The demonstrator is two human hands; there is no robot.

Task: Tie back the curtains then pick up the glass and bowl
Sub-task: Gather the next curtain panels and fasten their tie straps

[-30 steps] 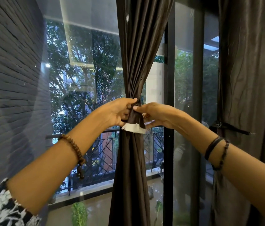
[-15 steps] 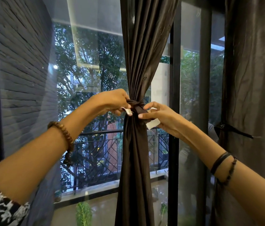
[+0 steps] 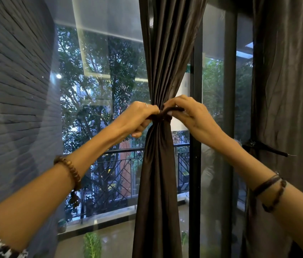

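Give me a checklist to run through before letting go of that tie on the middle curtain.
1. Middle curtain gathered into one bundle: ok.
2. Tie band wrapped round the bundle: ok.
3. Left hand grips the band's left end: ok.
4. Right hand pinches the band's right end: ok.
5. Knot finished and tight: cannot tell, the fingers cover it.
6. Right curtain already tied back with its own tie: ok.
7. Glass and bowl located: cannot tell, neither is in view.
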